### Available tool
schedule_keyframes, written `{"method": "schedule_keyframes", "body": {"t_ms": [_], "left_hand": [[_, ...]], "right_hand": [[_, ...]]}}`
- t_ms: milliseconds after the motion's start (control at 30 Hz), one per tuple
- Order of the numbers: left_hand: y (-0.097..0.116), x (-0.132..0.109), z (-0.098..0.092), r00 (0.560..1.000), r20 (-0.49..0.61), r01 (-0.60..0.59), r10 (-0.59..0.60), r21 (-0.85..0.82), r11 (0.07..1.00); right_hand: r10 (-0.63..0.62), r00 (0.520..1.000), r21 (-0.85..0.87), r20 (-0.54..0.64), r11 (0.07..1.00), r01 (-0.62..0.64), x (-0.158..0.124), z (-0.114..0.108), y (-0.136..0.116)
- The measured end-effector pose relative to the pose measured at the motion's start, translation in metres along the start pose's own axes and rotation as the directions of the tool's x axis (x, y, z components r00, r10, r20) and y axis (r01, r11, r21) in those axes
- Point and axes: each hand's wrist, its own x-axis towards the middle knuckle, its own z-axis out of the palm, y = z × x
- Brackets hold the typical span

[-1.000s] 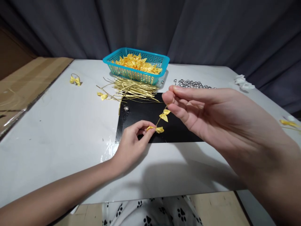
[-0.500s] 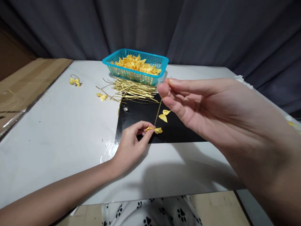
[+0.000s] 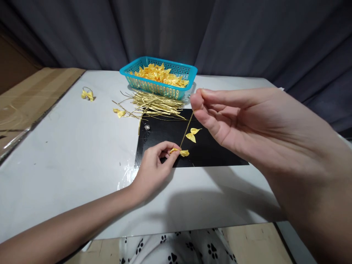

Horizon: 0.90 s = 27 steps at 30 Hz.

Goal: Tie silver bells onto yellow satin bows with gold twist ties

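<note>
The left hand [image 3: 154, 165] is pinching a yellow bow [image 3: 180, 151] at the low end of a gold wire [image 3: 186, 130], the right hand [image 3: 233, 121] is nipping its top, a second bow [image 3: 192, 134] is lying beside it over the black mat [image 3: 176, 141], and two more bows [image 3: 88, 94] are resting on the worktop [image 3: 68, 154] near one basket [image 3: 159, 77].

bare forearms, no sleeves; white paw-print garment [image 3: 176, 249], perhaps trousers.

A white table [image 3: 68, 154] is carrying a turquoise basket [image 3: 159, 79], a heap of gold wires [image 3: 156, 104], a black mat [image 3: 189, 146], and a stray yellow bow [image 3: 87, 94] lying near its left edge.
</note>
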Motion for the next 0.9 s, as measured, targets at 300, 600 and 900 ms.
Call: {"method": "schedule_keyframes", "body": {"t_ms": [300,600,900], "left_hand": [[0.003,0.002,-0.003,0.999,0.015,0.053,-0.053,-0.013,0.999],[0.022,-0.005,-0.002,0.943,0.273,0.282,-0.193,-0.341,0.897],[0.027,-0.016,-0.003,0.863,0.442,0.465,-0.244,-0.507,0.725]], "right_hand": [[-0.014,0.998,0.031,0.069,0.999,0.011,0.005,-0.009,0.005],[0.092,0.975,0.295,-0.202,0.955,-0.029,0.043,-0.055,0.026],[0.107,0.985,0.292,-0.132,0.954,-0.065,0.054,-0.067,0.061]]}}
